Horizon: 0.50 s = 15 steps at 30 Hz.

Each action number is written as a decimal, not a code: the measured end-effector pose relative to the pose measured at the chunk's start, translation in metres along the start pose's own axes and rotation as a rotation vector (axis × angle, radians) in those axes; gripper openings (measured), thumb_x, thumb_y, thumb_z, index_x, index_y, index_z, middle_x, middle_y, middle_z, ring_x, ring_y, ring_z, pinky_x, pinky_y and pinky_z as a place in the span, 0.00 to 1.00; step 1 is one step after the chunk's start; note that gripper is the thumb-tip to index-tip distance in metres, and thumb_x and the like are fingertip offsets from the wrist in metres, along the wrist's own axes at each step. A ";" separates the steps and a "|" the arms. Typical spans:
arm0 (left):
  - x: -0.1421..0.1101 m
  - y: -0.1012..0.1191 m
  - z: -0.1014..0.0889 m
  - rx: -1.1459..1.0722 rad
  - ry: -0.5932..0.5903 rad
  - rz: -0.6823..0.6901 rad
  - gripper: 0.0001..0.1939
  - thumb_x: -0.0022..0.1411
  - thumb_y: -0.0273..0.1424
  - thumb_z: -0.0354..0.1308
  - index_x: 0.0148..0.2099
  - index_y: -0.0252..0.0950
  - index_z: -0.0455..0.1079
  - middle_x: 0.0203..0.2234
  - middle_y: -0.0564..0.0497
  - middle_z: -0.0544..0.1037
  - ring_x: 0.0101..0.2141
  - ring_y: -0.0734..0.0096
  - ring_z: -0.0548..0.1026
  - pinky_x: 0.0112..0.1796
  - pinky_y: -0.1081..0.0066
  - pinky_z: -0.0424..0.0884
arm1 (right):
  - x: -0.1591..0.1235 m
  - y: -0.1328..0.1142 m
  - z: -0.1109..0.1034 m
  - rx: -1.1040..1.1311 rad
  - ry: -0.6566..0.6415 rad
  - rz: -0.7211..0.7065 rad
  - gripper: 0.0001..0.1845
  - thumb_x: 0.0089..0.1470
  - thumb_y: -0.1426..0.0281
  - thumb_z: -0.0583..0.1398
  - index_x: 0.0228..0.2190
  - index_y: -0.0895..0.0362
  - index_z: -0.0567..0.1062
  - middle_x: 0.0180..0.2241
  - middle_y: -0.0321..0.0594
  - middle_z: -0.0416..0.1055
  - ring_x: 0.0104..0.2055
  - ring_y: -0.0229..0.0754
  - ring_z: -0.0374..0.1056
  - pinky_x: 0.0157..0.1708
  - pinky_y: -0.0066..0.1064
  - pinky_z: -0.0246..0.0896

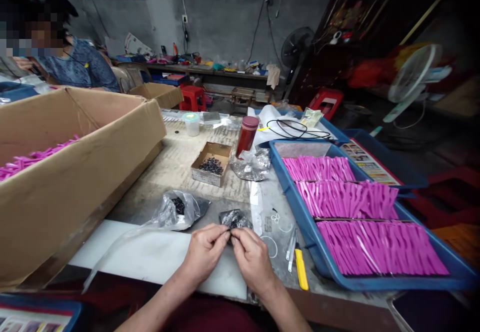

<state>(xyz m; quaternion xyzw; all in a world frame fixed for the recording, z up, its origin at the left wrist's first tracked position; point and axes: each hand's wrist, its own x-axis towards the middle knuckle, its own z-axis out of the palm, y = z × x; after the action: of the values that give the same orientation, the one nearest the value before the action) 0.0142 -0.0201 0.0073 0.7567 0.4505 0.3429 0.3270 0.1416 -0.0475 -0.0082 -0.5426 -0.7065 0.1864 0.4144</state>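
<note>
My left hand [206, 252] and my right hand [252, 254] meet at the fingertips over the near edge of the table. Both are closed in a pinch around a tiny dark piece, too small to name. Just beyond them lies a clear plastic bag [235, 218] with black bits in it. To its left, another plastic bag [180, 209] lies open with small black parts inside. Under my hands a white sheet [157, 254] covers the table's front. A small cardboard box [208, 176] holding small black parts [211, 165] stands farther back.
A large cardboard box [86, 172] with pink pieces stands at left. On the right, a blue tray [300, 222] holds rows of pink strips [378, 247]. A yellow-handled tool [301, 269] lies beside it. A dark red jar [247, 134] stands behind. Another person [84, 67] sits at far left.
</note>
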 end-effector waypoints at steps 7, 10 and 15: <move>0.003 -0.003 -0.008 0.120 -0.039 0.087 0.11 0.53 0.25 0.46 0.27 0.33 0.69 0.18 0.51 0.69 0.22 0.76 0.66 0.24 0.77 0.61 | 0.002 0.004 -0.010 0.209 -0.031 0.133 0.10 0.47 0.77 0.49 0.32 0.57 0.67 0.30 0.39 0.67 0.33 0.38 0.63 0.32 0.28 0.58; 0.002 -0.003 -0.010 0.151 -0.100 0.136 0.10 0.51 0.23 0.45 0.27 0.33 0.68 0.18 0.51 0.69 0.21 0.76 0.65 0.24 0.77 0.60 | 0.002 0.004 -0.012 0.295 -0.074 0.175 0.10 0.47 0.77 0.49 0.33 0.57 0.65 0.28 0.37 0.66 0.31 0.37 0.62 0.31 0.26 0.58; 0.000 -0.003 -0.011 0.129 -0.182 0.162 0.10 0.51 0.23 0.45 0.27 0.33 0.67 0.19 0.51 0.69 0.23 0.76 0.65 0.25 0.76 0.60 | 0.003 0.001 -0.012 0.377 -0.133 0.210 0.08 0.45 0.78 0.50 0.30 0.57 0.63 0.23 0.33 0.61 0.26 0.34 0.59 0.27 0.24 0.56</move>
<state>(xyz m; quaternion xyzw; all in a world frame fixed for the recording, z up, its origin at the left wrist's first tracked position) 0.0041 -0.0167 0.0115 0.8381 0.3772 0.2683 0.2886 0.1513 -0.0468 -0.0006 -0.5126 -0.6247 0.3925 0.4393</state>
